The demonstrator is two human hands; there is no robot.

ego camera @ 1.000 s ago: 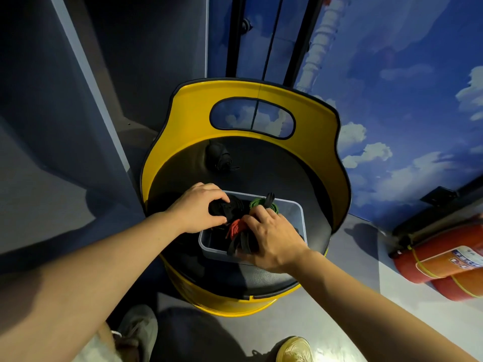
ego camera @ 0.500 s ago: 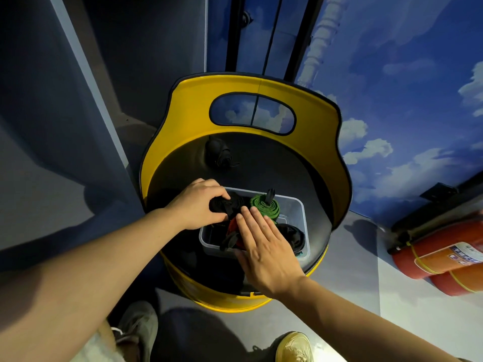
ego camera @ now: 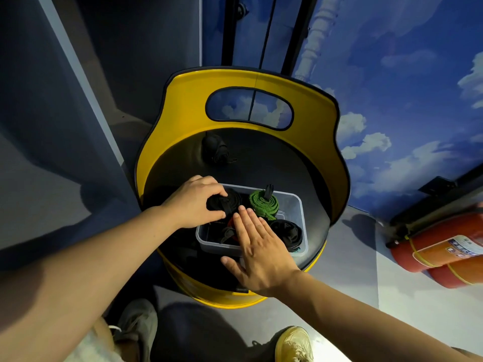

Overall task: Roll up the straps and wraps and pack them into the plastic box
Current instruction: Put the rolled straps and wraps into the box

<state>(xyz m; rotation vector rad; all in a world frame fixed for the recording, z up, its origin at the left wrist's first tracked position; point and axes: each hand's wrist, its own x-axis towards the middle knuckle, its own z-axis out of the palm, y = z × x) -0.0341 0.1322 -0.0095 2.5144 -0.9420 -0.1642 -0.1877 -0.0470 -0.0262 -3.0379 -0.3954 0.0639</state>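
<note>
A clear plastic box (ego camera: pixel 296 205) sits on the black seat of a yellow barrel chair (ego camera: pixel 183 111). Inside it lie a rolled green strap (ego camera: pixel 262 205), a black roll (ego camera: pixel 287 231) at the right, and a red strap (ego camera: pixel 231 222) partly hidden under my fingers. My left hand (ego camera: pixel 194 201) grips a black rolled wrap (ego camera: pixel 226 202) at the box's far left corner. My right hand (ego camera: pixel 257 242) lies flat, fingers spread, over the box's near side and holds nothing. Another black rolled wrap (ego camera: pixel 215 148) rests on the seat behind the box.
The chair's tall yellow back with an oval cut-out rises behind the box. Red fire extinguishers (ego camera: pixel 439 246) lie on the floor at right. A dark wall panel stands at left, a sky-painted wall at right. My shoes (ego camera: pixel 294 343) show below.
My right hand has let go of the straps in the box and drawn back, flattening over the near side. The green and black rolls are now uncovered. My left hand stays on the black wrap.
</note>
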